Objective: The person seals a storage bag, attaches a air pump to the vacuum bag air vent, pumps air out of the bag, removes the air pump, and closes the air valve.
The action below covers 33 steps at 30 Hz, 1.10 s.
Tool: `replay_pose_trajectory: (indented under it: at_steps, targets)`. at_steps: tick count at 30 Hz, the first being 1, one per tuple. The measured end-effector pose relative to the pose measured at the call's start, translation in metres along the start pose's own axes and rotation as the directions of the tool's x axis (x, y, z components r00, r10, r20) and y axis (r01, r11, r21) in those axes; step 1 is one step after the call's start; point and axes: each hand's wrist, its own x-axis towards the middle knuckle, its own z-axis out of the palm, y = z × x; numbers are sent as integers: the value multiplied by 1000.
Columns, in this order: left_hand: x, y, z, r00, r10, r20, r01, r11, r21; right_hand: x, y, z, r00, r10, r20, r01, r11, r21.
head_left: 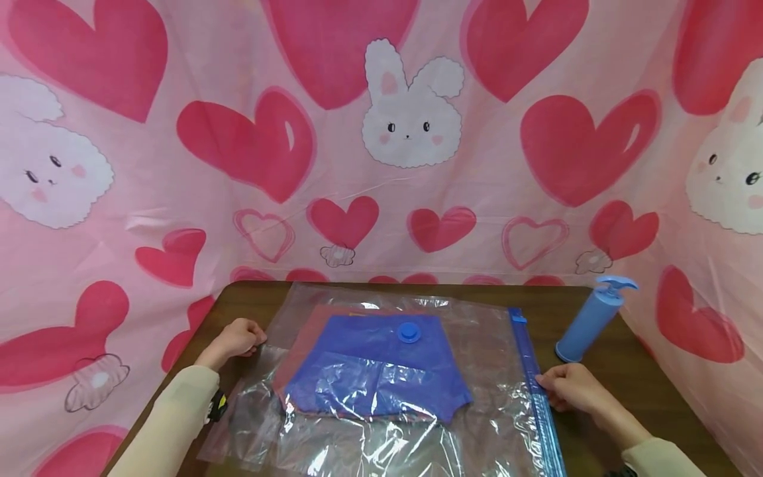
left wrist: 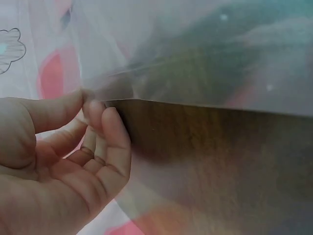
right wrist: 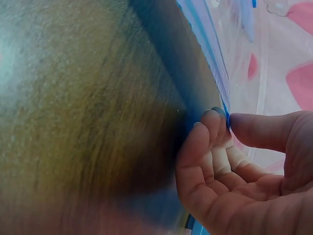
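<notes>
Clear plastic zip bag (head_left: 489, 371) lies broadly spread on dark wood-grain bench (head_left: 256, 298), between the 2 grips. Inside it, well left of the blue plastic zip strip (head_left: 533, 384), a folded blue cloth (head_left: 381, 371) sits over a reddish-pink cloth (head_left: 304, 344); round blue valve (head_left: 409, 332) shows on the film above the blue cloth. Person's left grip (head_left: 238, 338), a bare hand, has thumb and fingertips together, pinching the bag's left edge. Right grip (head_left: 572, 387), likewise bare, pinches the outer edge of the zip strip between thumb and fingers. Small blue slider (head_left: 517, 317) is near the strip's far end, apart from both grips; whether the zip is sealed cannot be told. Blue cylindrical hand pump with T-handle (head_left: 590, 324) stands on the bench beyond the right grip, touched by neither. Judged step: holding the bag out by 2 opposite sides to square and flatten it. Next move, in my estimate, calls for keeping the zip strip straight, letting the film settle without creases, then checking the seal along its length before any pumping.
</notes>
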Motion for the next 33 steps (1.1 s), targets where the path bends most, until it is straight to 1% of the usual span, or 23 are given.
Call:
replay_pose_trajectory:
  at_steps: [4,10,14,18,19,22,25,26,27,29,33]
  targets:
    - [-3,0,-1,1000,7,19,-6,1000,-22,2,-2,0,1000,-13,-12,13,1000,4]
    - [-8,4,-4,993,9,116,1,996,-85,9,-3,-1,999,-41,-22,41,999,2]
    - [-7,3,-4,990,32,140,-19,996,-92,14,-5,-5,998,-61,-34,60,998,-13]
    - [-2,-7,-2,978,95,184,-66,985,-157,17,-5,-8,997,-69,-31,68,997,-39]
    - [1,-12,-2,970,133,201,-96,978,-187,17,-5,-8,998,-66,-24,65,997,-45]
    - [1,-18,-2,958,176,225,-123,965,-230,16,-5,-9,999,-50,0,49,997,-57]
    - [-1,-16,-2,970,137,201,-91,971,-221,15,-5,-9,999,-38,24,39,998,-50]
    - [-3,-13,-2,978,98,183,-61,978,-198,15,-6,-8,999,-38,28,39,998,-45]
    - [-4,-11,-2,983,76,170,-44,982,-183,14,-5,-8,999,-42,31,43,998,-43]
    - [-5,-9,-1,987,52,152,-28,988,-154,14,-5,-7,999,-39,30,40,999,-32]
    - [-4,-8,2,991,48,127,-33,993,-116,13,-5,-6,999,-40,15,40,999,-19]
